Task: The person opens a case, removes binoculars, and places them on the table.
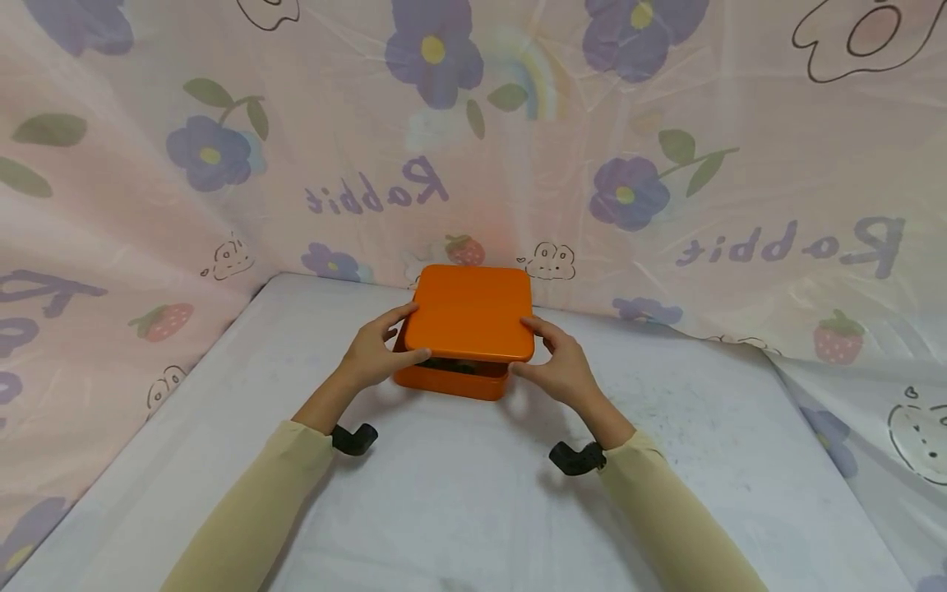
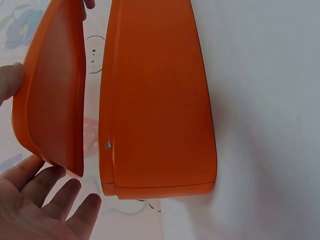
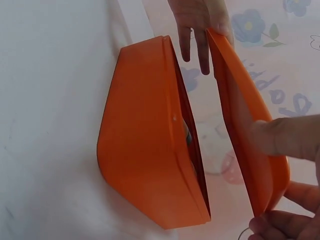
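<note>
A square orange lid (image 1: 469, 308) is held over a matching orange box (image 1: 447, 381), with a gap between the two along the near side. My left hand (image 1: 367, 352) grips the lid's left edge, thumb at the near corner. Opposite it, my right hand (image 1: 564, 366) holds the right edge between thumb and fingers. Both wrist views show the lid (image 2: 52, 85) raised off the box (image 3: 140, 130) and apart from it. Something dark is glimpsed inside the box; its kind is hidden.
The box stands on a white-covered table (image 1: 459, 510) near its back edge. A pink patterned curtain (image 1: 503, 181) with flowers, rabbits and lettering hangs behind and at the sides. A black curved piece sits at each wrist.
</note>
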Available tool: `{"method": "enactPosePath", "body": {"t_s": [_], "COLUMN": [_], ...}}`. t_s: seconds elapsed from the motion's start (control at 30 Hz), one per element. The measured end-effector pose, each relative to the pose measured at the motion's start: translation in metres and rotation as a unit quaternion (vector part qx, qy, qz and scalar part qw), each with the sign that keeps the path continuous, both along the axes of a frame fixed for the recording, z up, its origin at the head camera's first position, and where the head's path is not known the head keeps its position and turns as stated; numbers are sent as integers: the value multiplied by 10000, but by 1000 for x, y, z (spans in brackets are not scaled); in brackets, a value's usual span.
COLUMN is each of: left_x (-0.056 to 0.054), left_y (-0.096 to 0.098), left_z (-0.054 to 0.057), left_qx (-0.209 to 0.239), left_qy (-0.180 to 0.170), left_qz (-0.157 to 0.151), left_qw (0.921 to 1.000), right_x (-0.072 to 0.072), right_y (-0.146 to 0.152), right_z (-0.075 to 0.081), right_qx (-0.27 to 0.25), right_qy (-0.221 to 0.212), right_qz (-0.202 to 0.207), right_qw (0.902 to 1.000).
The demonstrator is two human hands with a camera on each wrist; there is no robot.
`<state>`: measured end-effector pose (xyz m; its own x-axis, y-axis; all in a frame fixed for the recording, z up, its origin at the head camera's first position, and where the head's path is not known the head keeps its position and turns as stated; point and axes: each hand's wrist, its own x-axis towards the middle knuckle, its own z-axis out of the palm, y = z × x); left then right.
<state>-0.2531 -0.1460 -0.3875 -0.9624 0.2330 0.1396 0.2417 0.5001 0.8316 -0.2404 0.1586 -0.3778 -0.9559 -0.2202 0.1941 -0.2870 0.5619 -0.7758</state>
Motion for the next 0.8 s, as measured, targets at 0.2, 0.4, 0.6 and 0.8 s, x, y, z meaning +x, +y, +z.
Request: {"method": "enactPosePath", "body": {"t_s": [0.2,0.4,0.6,0.8], "left_x": [2,5,6,5], "left_y": [4,8,15,23], "left_z": [3,8,12,14], "left_qx": [65,130,238,463], "left_qy": [-96,-221,-305,-222], "left_qz": [60,83,87,-54], "left_qw": [9999,9996,9992,9987], "right_x": [2,4,4,3], "right_y": [3,7,14,21], "right_z": [5,8,11,13], "right_qx": [-24,33,5,-67], "right_qy": [-69,-112,18,74], "right_qz": [1,-9,59,101], "right_qw": [10000,9999,10000,9999]}}
